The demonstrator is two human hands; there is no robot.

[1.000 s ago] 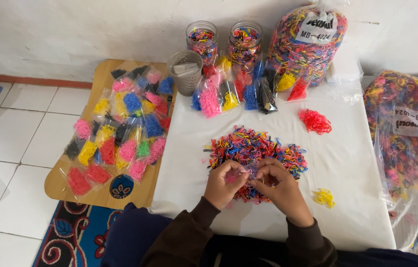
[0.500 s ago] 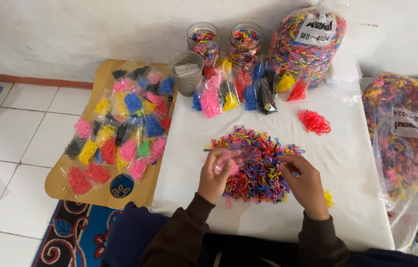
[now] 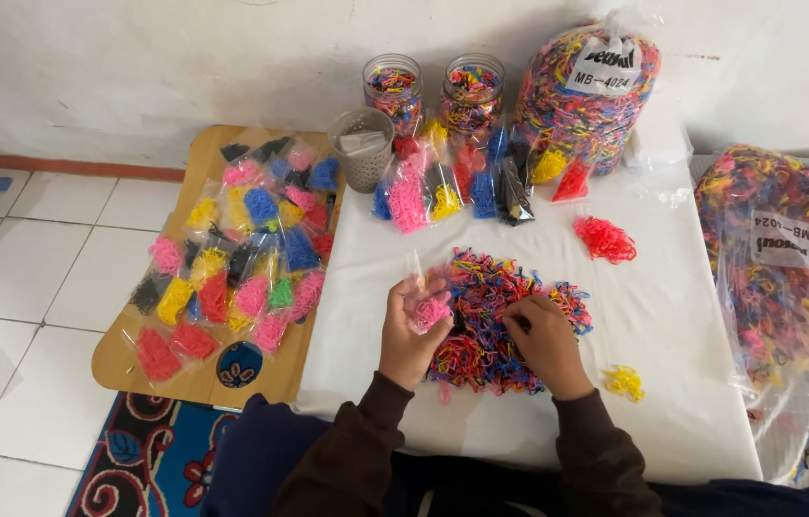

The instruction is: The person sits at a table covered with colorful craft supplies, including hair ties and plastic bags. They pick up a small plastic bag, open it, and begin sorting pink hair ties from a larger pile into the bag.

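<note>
A heap of mixed-colour small rubber bands [image 3: 505, 297] lies on the white cloth [image 3: 672, 306] in front of me. My left hand [image 3: 412, 330] holds a small clear bag of pink bands [image 3: 430, 311] at the heap's left edge. My right hand [image 3: 546, 340] rests on the heap, fingertips pinching among the bands. A small red pile [image 3: 605, 238] lies beyond to the right, and a small yellow pile [image 3: 623, 382] lies beside my right wrist.
A wooden tray [image 3: 196, 375] at left carries several small sorted bags. Two jars [image 3: 393, 92], a grey cup [image 3: 362, 148], filled small bags [image 3: 443, 187] and a large sack of bands [image 3: 588, 91] line the back. Another large sack [image 3: 779, 258] lies right. Tiled floor lies left.
My hands separated from a joined position near me and moved onto the heap. The left hand now holds the pink bag up, and the right hand picks in the heap.
</note>
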